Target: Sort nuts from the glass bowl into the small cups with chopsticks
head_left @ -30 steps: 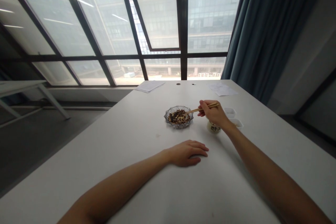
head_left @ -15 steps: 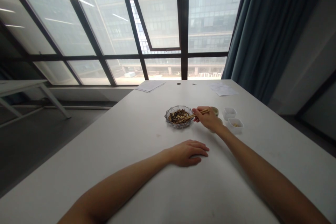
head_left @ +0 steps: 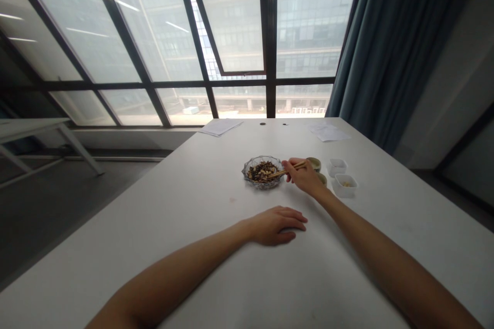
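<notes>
A person's left hand (head_left: 275, 225) lies on a white counter (head_left: 162, 205) in front of a ribbed glass dish (head_left: 247, 177), its grip wide and holding nothing. The right hand (head_left: 304, 177), just right of the dish, has a narrow grip on a pair of wooden chopsticks (head_left: 289, 168), their tips reaching past the rim and over the food. Whether they pinch a piece is too small to tell. The dish holds a heap of dark shreds mixed with pale nuts (head_left: 262, 171). Just right of the dish, two small round cups (head_left: 314, 164) stand beside the hand, the nearer partly hidden behind it. Further right sit two white square dishes, the nearer (head_left: 345, 185) holding a few pale pieces, the other (head_left: 337, 167) too shallow in view to read. The counter's long left edge lies well apart from the dish, with grey floor (head_left: 57, 205) beyond it. Sheets of paper (head_left: 219, 127) lie at the far edge, before a tall window (head_left: 231, 36).
</notes>
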`<state>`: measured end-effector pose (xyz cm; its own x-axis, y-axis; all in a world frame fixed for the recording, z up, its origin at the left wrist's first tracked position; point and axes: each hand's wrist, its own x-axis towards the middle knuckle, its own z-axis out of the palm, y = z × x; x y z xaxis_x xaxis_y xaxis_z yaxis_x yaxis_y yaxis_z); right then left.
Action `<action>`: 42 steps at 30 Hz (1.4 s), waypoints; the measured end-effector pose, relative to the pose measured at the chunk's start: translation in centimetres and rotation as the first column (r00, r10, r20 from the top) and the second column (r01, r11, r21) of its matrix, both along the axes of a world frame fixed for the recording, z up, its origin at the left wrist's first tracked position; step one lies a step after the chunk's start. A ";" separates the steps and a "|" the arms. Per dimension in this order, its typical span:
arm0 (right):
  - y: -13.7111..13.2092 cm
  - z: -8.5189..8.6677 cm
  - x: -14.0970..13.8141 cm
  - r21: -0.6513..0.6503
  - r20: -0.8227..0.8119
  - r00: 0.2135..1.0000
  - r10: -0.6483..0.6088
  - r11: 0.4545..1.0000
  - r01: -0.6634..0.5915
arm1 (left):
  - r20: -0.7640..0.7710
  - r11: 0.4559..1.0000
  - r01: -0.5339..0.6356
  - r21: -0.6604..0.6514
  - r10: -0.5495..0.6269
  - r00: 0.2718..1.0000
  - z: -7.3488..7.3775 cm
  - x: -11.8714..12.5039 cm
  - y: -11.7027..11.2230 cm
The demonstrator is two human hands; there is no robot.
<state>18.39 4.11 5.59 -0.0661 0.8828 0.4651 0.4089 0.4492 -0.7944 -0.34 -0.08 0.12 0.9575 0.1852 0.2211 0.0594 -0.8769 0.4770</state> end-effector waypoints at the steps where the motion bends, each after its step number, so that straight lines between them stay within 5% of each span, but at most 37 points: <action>1: 0.1 -0.1 -0.1 0.018 0.005 1.000 -0.010 1.000 0.009 | 0.000 1.000 0.002 0.002 -0.002 1.000 0.0 0.0 0.0; 9: 0.0 0.6 0.1 0.090 -0.047 0.991 -0.127 0.987 0.131 | -0.002 1.000 0.002 0.010 -0.002 1.000 0.0 -0.1 0.0; 16: -0.7 5.3 3.7 0.161 -0.205 0.956 -0.209 0.956 0.244 | -0.005 1.000 0.004 0.005 -0.004 1.000 0.0 0.0 0.0; 19: -1.2 7.9 6.6 0.190 -0.248 0.909 -0.335 0.903 0.385 | -0.005 1.000 0.006 0.003 -0.006 1.000 0.0 -0.1 0.0; 23: -1.9 9.9 11.0 0.183 -0.233 0.786 -0.573 0.768 0.614 | -0.005 1.000 0.004 -0.003 -0.004 1.000 0.1 -0.1 0.0; 29: -1.4 9.6 16.1 0.070 -0.154 0.645 -0.748 0.643 0.762 | -0.010 1.000 0.001 -0.016 -0.001 1.000 0.3 -0.2 0.0; 36: -0.4 8.6 17.3 -0.059 -0.100 0.644 -0.759 0.650 0.758 | -0.014 1.000 -0.005 -0.017 0.004 1.000 0.4 -0.3 0.0; 42: -0.7 8.8 16.4 -0.022 -0.152 0.665 -0.731 0.675 0.737 | -0.015 1.000 -0.004 -0.019 0.004 1.000 0.4 -0.2 -0.1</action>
<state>34.79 3.36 14.39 0.6622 0.5992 0.4501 0.5088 0.0815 -0.8570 -0.57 -0.13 0.54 0.9601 0.1927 0.2028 0.0701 -0.8675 0.4924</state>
